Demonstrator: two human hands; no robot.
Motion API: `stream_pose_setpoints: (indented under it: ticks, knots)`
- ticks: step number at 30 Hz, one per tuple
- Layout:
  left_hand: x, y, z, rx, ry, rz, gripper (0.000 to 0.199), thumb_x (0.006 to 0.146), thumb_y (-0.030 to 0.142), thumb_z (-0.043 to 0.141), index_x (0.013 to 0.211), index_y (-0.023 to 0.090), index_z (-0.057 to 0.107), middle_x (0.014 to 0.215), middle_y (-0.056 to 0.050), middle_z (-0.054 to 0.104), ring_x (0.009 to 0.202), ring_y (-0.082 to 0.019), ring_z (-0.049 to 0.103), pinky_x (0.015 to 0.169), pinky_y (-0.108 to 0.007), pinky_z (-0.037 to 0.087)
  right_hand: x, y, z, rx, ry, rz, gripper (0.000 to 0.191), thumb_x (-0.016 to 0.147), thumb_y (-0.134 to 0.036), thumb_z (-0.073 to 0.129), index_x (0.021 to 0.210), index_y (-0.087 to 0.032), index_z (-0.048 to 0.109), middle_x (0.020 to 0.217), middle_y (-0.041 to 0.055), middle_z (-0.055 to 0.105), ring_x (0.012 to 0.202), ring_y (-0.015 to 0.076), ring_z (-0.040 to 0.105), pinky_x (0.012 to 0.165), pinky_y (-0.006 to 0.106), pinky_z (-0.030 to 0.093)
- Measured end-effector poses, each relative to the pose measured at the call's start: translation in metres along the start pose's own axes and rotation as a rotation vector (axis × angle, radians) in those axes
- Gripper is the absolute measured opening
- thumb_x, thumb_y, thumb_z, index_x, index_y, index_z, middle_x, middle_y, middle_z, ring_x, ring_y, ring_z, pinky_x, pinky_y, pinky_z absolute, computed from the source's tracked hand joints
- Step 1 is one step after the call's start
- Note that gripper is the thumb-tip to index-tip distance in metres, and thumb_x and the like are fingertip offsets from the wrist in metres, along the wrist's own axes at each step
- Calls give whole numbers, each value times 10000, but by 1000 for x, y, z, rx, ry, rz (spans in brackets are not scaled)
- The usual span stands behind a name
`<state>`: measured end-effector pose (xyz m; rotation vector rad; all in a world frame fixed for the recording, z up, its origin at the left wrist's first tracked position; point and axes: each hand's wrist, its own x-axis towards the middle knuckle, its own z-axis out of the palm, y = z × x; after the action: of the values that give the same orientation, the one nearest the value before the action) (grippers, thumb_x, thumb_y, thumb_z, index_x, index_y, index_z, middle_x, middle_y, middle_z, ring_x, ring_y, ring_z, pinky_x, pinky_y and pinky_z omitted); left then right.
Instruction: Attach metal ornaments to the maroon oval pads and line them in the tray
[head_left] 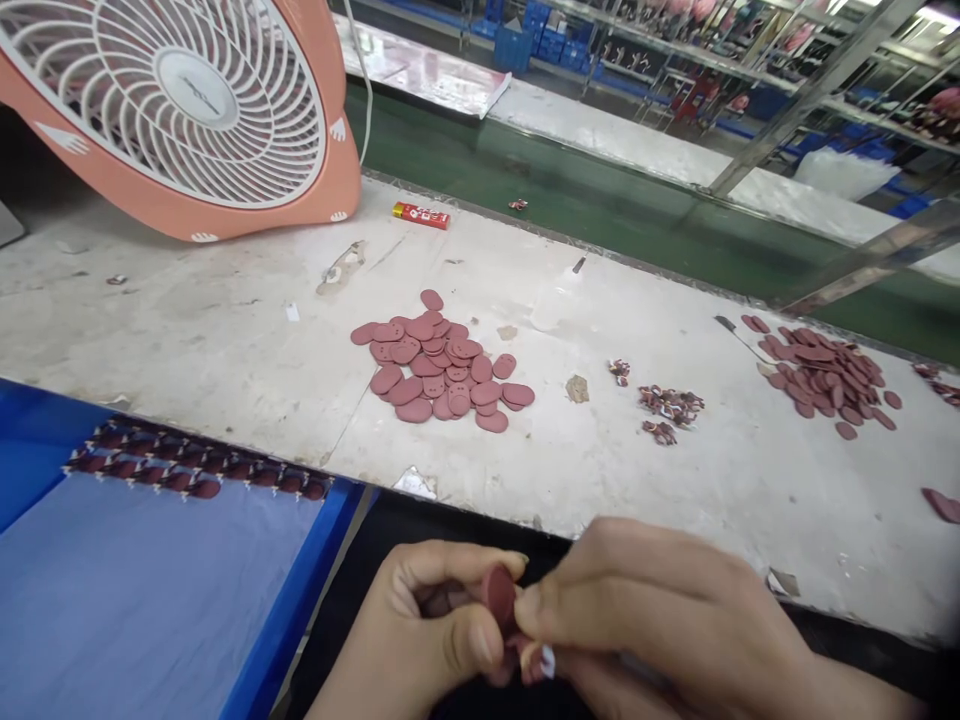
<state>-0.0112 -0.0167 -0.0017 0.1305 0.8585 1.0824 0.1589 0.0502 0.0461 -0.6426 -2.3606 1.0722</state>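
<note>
A person's left hand point(412, 630) and right hand point(660, 625) pinch a flat round maroon rubber patch point(499, 597) at six o'clock, below a heap of matching patches point(442, 360) on the scuffed white counter point(225, 300).

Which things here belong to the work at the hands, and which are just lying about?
Belongs to the work:
left hand, right hand
maroon oval piece pinched between them
maroon piece pile
row of maroon pieces on the blue tray

Just lying about:
peach fan
red packet
</note>
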Motion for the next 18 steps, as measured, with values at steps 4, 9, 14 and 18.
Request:
stream_pose_setpoints:
  ticks: [4,9,14,18]
  knots:
    - [7,-9,-6,5,45,32,302,561,401,900,751,188,804,614,-11,706,541,-76,551,511,-161,431,5,7,2,73,-33,69,173,880,-61,624,1002,-179,654,824,12,703,724,103,650,696,187,531]
    - [11,-18,-13,-8,15,39,264,644,382,862,811,186,804,624,-2,670,546,-65,508,518,-149,440,5,11,2,122,-61,129,134,877,-79,634,989,-140,676,832,28,703,740,103,646,700,199,501]
    - [9,-18,-15,4,-7,38,266,681,396,836,835,182,800,628,4,643,550,-60,488,537,-146,441,6,9,0,98,-45,103,142,870,-78,630,989,-134,683,822,36,710,738,110,653,691,201,505]
    - [8,-18,-15,28,-17,34,258,698,399,823,818,172,791,649,3,620,576,-70,489,549,-156,448,5,8,1,86,-49,90,164,865,-73,628,997,-155,678,839,33,716,750,117,657,700,211,517]
